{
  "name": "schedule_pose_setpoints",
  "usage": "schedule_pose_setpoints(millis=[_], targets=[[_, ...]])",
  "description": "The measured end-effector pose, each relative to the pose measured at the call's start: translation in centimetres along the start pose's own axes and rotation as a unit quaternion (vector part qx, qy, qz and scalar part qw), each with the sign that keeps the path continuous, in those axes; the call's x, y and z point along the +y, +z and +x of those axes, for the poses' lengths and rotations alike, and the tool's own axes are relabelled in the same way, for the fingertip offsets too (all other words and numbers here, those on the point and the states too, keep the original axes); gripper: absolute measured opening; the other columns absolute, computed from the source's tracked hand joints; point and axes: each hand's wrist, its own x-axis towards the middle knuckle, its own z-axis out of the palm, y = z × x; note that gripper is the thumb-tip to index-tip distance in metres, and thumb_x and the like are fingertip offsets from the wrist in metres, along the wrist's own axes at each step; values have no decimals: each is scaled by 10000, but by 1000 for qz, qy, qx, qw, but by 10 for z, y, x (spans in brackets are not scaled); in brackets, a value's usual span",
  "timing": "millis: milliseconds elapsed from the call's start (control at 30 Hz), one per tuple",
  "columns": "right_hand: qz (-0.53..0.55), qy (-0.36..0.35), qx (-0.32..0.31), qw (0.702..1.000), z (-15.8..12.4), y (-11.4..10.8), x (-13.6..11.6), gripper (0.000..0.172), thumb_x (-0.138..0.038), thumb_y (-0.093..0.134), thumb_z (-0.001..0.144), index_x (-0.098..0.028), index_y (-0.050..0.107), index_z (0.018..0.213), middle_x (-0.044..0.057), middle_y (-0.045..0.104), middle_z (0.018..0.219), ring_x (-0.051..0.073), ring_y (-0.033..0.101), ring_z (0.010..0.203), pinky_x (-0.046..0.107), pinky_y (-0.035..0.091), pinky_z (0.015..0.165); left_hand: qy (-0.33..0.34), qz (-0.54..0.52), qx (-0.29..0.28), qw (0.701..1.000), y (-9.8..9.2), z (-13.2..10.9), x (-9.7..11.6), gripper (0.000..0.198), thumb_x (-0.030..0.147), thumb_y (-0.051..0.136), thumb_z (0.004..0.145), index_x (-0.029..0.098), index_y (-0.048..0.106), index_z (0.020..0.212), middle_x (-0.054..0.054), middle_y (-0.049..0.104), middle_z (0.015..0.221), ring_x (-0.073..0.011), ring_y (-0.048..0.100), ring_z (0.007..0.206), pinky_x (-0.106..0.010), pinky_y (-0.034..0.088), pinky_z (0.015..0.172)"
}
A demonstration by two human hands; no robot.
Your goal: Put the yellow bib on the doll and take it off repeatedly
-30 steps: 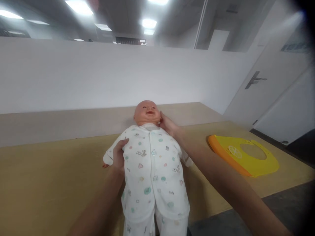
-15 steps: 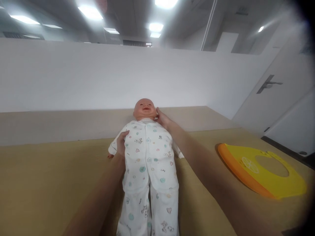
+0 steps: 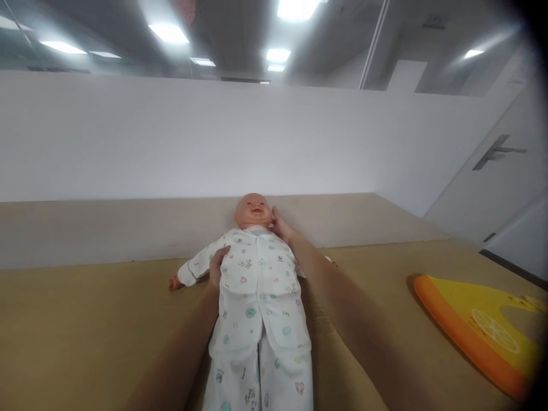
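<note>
A baby doll (image 3: 259, 297) in white printed pyjamas lies face up, its head toward the wall and its legs toward me. My left hand (image 3: 218, 264) grips the doll's side under its arm, thumb on the chest and the other fingers hidden behind the body. At the doll's neck, my right hand (image 3: 280, 225) is cupped round the side and back of the head, most of its fingers out of sight. The doll's sleeved arm on the left is spread outward; the other one is mostly behind my right forearm.
On the right lies a yellow bib (image 3: 483, 325) with an orange edge, partly cut off by the frame. The wooden table (image 3: 85, 331) meets a pale raised strip (image 3: 107, 228) before the white wall (image 3: 192, 137). A door handle (image 3: 496, 151) shows at the right.
The view has tilted and shifted, so the doll appears lower and the bib farther right. The doll's arm on the left has swung outward. Both hands keep their hold.
</note>
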Motion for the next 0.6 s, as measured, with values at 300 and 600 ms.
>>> schedule_pose_setpoints(millis=[300, 600], targets=[[22, 77, 58, 995, 29, -23, 20, 616, -662, 324, 926, -119, 567, 1088, 121, 663, 972, 211, 669, 879, 363, 555, 809, 0, 18, 10, 1000, -6, 6, -4, 173, 154, 628, 732, 163, 577, 567, 65, 558, 521, -97, 478, 490, -216, 411, 525], [-33, 43, 37, 998, 35, -35, 28, 601, -619, 303, 954, -93, 584, 1030, 134, 663, 910, 215, 648, 842, 343, 534, 776, 2, 42, 13, 999, -9, 7, -5, 130, 183, 686, 665, 199, 595, 574, 29, 585, 532, -163, 535, 535, -268, 456, 553]])
